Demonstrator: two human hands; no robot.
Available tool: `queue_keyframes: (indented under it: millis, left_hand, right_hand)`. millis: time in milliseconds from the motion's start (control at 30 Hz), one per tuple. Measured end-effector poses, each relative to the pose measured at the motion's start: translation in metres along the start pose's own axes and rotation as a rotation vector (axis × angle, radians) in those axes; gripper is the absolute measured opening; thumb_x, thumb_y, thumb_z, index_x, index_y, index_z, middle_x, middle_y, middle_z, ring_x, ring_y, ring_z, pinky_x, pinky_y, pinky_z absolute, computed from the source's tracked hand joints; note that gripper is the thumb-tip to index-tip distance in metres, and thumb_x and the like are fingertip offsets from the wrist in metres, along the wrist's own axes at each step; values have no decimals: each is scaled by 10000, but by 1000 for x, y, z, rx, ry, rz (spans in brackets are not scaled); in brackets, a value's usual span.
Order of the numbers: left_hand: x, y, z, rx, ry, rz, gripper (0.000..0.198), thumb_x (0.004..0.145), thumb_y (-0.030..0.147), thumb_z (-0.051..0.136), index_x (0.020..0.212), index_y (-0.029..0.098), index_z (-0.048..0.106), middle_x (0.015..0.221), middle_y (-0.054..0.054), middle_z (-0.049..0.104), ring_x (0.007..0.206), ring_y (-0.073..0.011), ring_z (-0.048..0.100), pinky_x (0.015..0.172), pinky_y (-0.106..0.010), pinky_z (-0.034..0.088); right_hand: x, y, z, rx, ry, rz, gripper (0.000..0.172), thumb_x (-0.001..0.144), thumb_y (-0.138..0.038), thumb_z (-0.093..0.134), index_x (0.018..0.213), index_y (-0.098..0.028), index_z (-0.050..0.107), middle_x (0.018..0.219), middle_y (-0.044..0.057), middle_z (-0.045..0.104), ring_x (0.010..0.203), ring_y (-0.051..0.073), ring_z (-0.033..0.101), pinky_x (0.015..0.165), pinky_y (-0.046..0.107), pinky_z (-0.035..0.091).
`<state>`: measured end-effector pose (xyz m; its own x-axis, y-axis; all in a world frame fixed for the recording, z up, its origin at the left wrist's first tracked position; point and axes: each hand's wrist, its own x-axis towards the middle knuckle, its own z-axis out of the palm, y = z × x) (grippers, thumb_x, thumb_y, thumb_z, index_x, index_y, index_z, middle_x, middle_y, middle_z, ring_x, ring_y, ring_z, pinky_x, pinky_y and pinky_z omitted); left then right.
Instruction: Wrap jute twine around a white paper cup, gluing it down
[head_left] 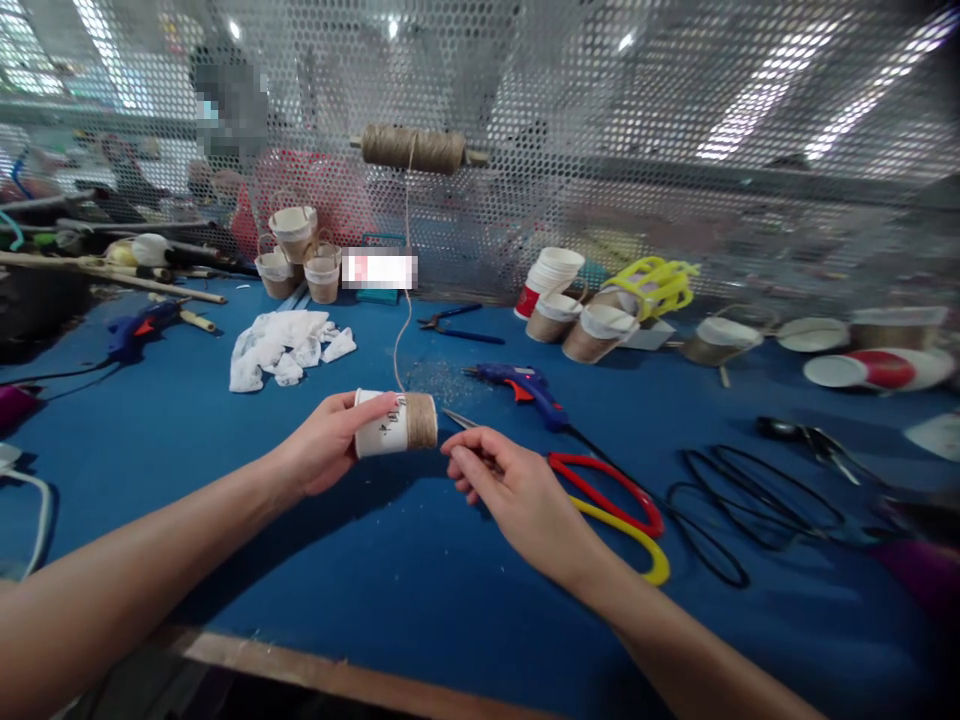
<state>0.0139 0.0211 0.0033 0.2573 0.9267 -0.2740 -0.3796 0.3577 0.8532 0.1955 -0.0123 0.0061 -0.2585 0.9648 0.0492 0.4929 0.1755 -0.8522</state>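
Left hand (330, 442) grips the partly twine-wrapped cup (401, 434); right hand (510, 475) curls over scissors (654, 515), its hold unclear

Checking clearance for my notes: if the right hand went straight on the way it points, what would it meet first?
Probably the cup that the left hand holds, at its twine-wrapped end, though one view leaves depth unclear.

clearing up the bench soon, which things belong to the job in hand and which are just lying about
Seemingly in the job:
held cup
twine
twine roll
scissors
centre glue gun

Probably just lying about:
white fabric
pliers
sticks
left glue gun
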Motion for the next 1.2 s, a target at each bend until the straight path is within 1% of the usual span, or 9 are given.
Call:
queue_keyframes:
  millis: [300,500,567,633,733,800,900,1033,1200]
  left_hand:
    - [-2,-3,2,19,-4,33,234,634,258,728,767,71,680,677,-58,662,564,-100,560,557,-199,409]
    - [-3,-6,-2,72,-31,72,226,650,275,719,786,98,686,724,-60,681,600,-106,577,590,-205,424]
    - [-4,-7,-3,112,-50,98,213,665,283,709,797,117,688,730,-51,685,602,-106,575,596,-207,428]
    - [-7,-8,-4,181,-68,143,199,680,279,694,814,132,691,747,-46,688,613,-114,576,605,-211,433]
    - [-12,-9,-3,328,-102,224,151,675,230,692,799,144,693,730,-33,682,609,-114,561,611,-207,431]
    - [-16,-9,-2,413,-148,265,122,673,203,689,782,149,692,709,-24,672,596,-109,544,596,-200,422]
    - [-20,-8,-1,481,-203,294,119,670,191,687,784,158,694,714,-20,666,597,-110,536,582,-200,410]
    - [-20,-4,1,366,-240,166,146,628,200,725,765,155,698,689,-16,662,588,-109,539,595,-207,417]
    - [-15,0,2,86,-146,-51,263,574,299,765,746,116,687,680,-34,661,585,-111,565,590,-209,425]
  right_hand:
    - [0,2,-4,-74,4,4,232,876,-322,340,706,-207,449,598,-18,486,490,104,454,439,235,399]
    - [2,0,-8,49,43,110,381,870,-440,350,568,-208,373,502,-46,403,424,80,381,405,223,350]
    - [4,2,-8,143,28,114,353,841,-481,402,630,-198,426,556,-32,459,465,87,437,439,231,400]
    - [5,4,-7,244,-18,88,301,807,-479,466,805,-178,484,687,5,532,563,108,515,503,255,467]
    - [4,4,-7,372,-131,46,401,787,-443,513,1059,-157,438,939,84,566,763,151,573,594,296,522]
    - [3,3,-8,409,-164,27,388,801,-420,503,1082,-161,435,1030,111,557,856,172,575,618,303,528]
    - [1,3,-10,389,-152,18,353,819,-387,498,1086,-163,444,1025,108,576,875,183,585,646,321,530]
    - [-1,5,-10,273,-82,-46,405,798,-338,559,1148,-186,423,1077,91,565,947,183,575,810,375,504]
    - [-3,10,-4,30,-20,-174,404,771,-277,606,1135,-237,434,1149,72,521,1000,191,548,849,386,489]
